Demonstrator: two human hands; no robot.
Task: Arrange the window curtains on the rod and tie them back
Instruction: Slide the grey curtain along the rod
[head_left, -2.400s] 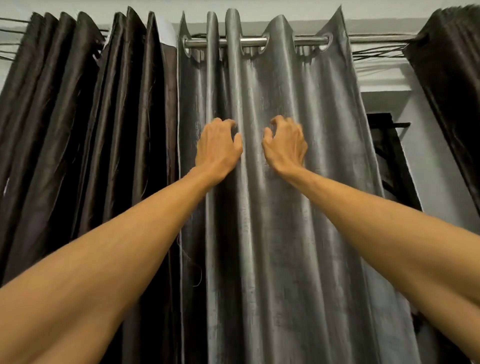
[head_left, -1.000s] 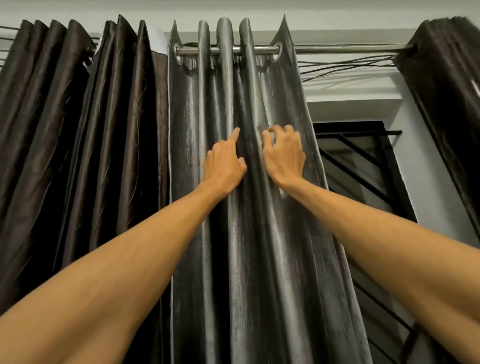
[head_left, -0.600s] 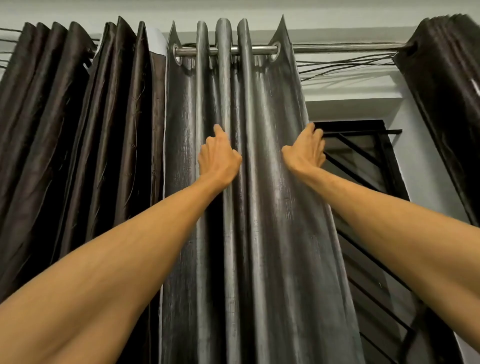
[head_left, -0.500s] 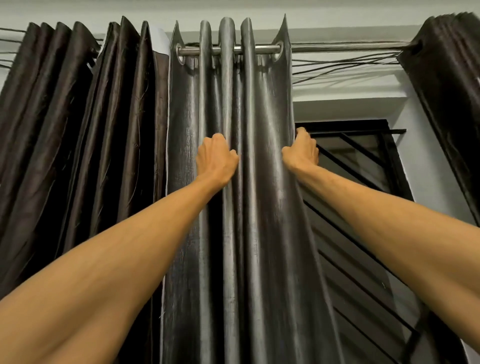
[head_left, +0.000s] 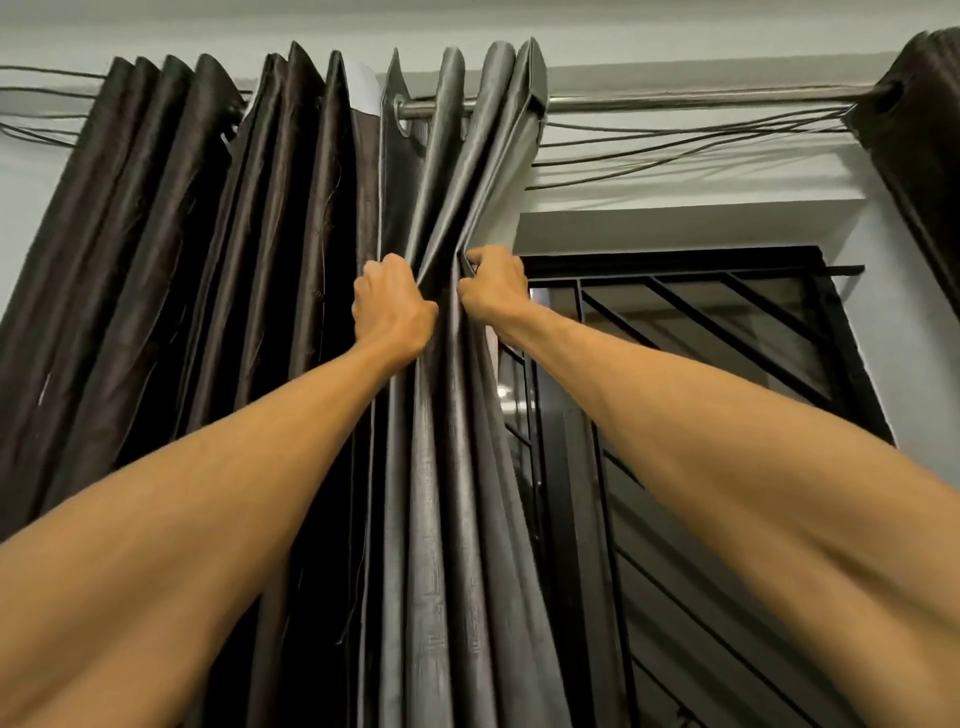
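**Both hands gripping the gathered grey curtain**

Your left hand (head_left: 390, 306) is closed in a fist, its fingers curled into the folds on the left side of the grey curtain (head_left: 441, 519). Your right hand (head_left: 496, 286) is just beside it at about the same height. Its fingers are curled round the curtain's right edge, and the fingertips are hidden in the cloth. Only a narrow bundle of pleats lies between your two hands, squeezed tight there.

Above your hands the curtain fans out a little and hangs by its rings from the metal rod (head_left: 701, 98). The folds are packed close together near the rod's left part. Below your hands the cloth falls straight down between your forearms in long, shiny pleats.

To the left of your left hand, touching the grey curtain, hangs a thick bunch of dark brown curtains (head_left: 156, 260). To the right of your right hand the rod runs bare, and under it the black window grille (head_left: 675, 262) is uncovered. Far off to the right, well apart from your hands, another dark curtain (head_left: 924, 114) hangs bunched at the rod's end.
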